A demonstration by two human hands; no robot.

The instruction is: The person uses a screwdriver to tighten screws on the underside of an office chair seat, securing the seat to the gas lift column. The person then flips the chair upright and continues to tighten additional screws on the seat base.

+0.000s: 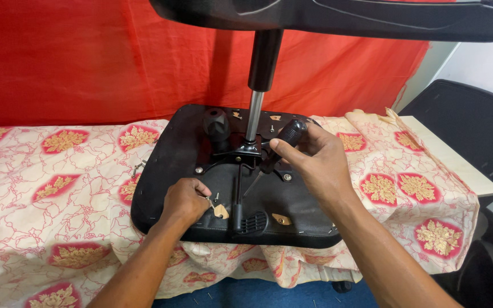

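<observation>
— Head view: your right hand [315, 162] has its grip clamped on the black screwdriver [283, 140], tip down at the upturned chair seat [166, 188].

— Left hand [185, 199]?

— Its fingers pinch a small screw [215, 197] on the seat, which lies on the cloth-covered surface [58, 188].

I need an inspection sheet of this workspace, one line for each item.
Surface: table covered with a cream cloth with red and gold flowers.
Job's things: black chair seat lying underside up, metal plate and gas-lift column on it; black-handled screwdriver; small screw.
Clutter: loose screws on the seat.
Hands: left hand pinches the small screw; right hand grips the screwdriver.
Cables: nothing seen.
Surroundings: red curtain behind, black chair part at right, blue floor.
</observation>
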